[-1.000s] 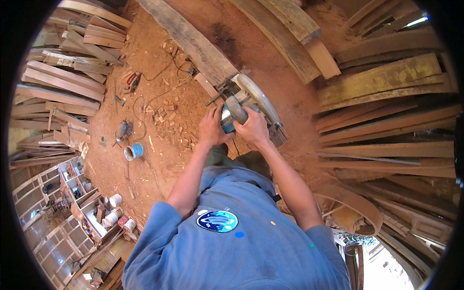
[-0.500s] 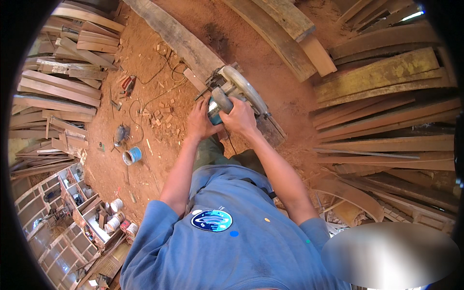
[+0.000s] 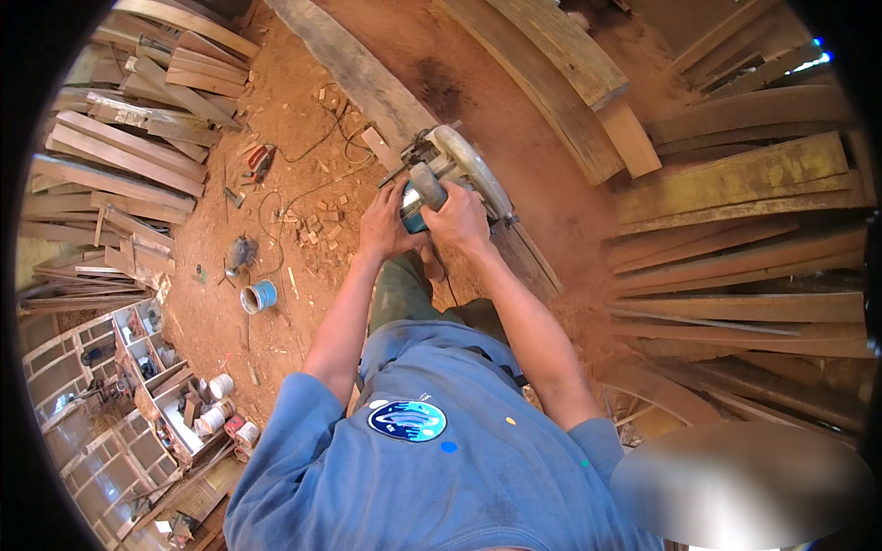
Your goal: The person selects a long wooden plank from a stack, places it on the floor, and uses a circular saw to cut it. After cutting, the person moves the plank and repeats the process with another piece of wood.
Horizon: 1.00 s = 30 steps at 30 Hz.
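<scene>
A circular saw [image 3: 470, 170] with a pale metal guard and a teal motor body rests on a long, rough plank [image 3: 367, 73]. The plank runs from the upper left toward my feet. My right hand [image 3: 459, 220] is closed round the saw's dark handle. Against the teal motor housing, my left hand [image 3: 388, 225] curls its fingers and steadies the tool from the left. The blade is hidden under the guard and the base. A short block of wood [image 3: 378, 145] lies at the plank's left edge, just ahead of the saw.
Thick boards [image 3: 560, 55] lie at the upper right, with stacked planks [image 3: 726, 184] beyond. More timber [image 3: 129, 147] is piled on the left. A blue tin [image 3: 259, 297], a grey power tool [image 3: 242, 254], a red-handled tool [image 3: 260, 162], a cord [image 3: 266, 216] and wood scraps [image 3: 317, 220] lie on the dusty ground.
The view has shifted slightly. The saw sits a little farther up the plank, and more of the plank's near end shows below it. Both hands keep their hold.
</scene>
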Motion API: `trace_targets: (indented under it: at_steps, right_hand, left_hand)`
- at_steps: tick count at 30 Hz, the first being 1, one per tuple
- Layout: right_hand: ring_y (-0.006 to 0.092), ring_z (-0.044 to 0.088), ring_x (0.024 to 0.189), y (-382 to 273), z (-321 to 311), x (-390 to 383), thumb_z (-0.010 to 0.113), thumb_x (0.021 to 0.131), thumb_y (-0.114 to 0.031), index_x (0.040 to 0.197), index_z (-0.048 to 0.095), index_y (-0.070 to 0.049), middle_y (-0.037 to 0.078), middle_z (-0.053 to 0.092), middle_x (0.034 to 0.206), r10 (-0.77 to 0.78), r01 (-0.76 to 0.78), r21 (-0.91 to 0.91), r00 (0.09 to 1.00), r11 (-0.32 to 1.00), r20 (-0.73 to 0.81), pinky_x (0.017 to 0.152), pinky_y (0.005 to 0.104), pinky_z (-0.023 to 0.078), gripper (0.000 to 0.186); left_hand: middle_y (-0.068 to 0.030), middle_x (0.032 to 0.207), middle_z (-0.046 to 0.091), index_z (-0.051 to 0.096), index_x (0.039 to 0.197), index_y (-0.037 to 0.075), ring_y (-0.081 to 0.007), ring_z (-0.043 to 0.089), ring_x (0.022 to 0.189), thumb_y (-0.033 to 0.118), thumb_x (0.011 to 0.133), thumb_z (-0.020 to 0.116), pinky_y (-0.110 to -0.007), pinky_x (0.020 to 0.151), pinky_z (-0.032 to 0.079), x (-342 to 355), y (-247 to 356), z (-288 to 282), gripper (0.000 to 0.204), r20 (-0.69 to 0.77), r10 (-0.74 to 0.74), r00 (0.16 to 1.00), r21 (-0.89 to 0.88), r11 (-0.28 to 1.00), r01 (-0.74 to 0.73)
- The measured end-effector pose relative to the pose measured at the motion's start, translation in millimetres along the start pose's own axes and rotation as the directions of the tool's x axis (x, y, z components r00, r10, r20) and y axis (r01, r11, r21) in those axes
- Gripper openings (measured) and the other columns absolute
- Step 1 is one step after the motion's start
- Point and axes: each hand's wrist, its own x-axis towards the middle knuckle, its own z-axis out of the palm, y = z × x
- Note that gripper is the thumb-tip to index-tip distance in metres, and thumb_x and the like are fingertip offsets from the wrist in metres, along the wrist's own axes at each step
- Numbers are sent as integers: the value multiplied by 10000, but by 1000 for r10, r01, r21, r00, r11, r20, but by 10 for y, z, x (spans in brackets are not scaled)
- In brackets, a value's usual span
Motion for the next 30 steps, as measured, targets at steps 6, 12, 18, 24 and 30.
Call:
trace_targets:
  at_steps: [6, 12, 18, 24, 30]
  right_hand:
    - [456, 708, 986, -14, 116, 220, 739, 811, -323, 1087, 746, -63, 253, 751, 972, -24, 24, -6, 1000, 1000, -6, 873, 534, 571, 379]
    - [454, 710, 974, -191, 168, 380, 731, 818, -328, 1064, 743, -70, 246, 752, 947, 4, -4, -3, 1000, 1000, 11, 860, 541, 565, 357]
    - [447, 714, 976, -301, 212, 567, 736, 812, -334, 1081, 738, -72, 240, 754, 956, 24, -23, -21, 999, 1000, 36, 864, 534, 568, 375]
    - [447, 711, 1000, -355, 376, 796, 742, 807, -340, 1082, 736, -66, 249, 753, 985, 4, -4, 11, 1000, 1000, 28, 885, 528, 567, 388]
    - [453, 710, 1002, -517, 408, 988, 748, 806, -344, 1086, 735, -61, 260, 750, 993, 18, -19, 7, 999, 1000, 43, 884, 529, 568, 398]
  left_hand:
    - [-172, 1467, 546, 402, 1569, 117, -387, 588, 1298, 450, 604, 905, -499, 1038, 524, 159, -154, -42, 1138, -23, 19, 1000, -6, 1000, -19]
    - [-175, 1492, 523, 396, 1569, 114, -391, 576, 1314, 473, 613, 906, -502, 1058, 515, 316, -273, -169, 1142, 18, -10, 1000, 37, 999, 9]
    - [-186, 1511, 507, 399, 1563, 93, -395, 547, 1354, 481, 605, 910, -502, 1081, 503, 487, -348, -291, 1154, 50, -32, 998, 20, 999, 31]
    - [-190, 1495, 520, 418, 1544, 56, -392, 546, 1355, 481, 609, 911, -493, 1086, 498, 645, -526, -366, 1139, 32, -35, 999, 40, 999, 34]
    - [-162, 1455, 563, 388, 1576, 136, -367, 594, 1295, 466, 611, 899, -484, 1053, 528, 856, -766, -399, 1140, -20, 24, 1000, 48, 999, -23]
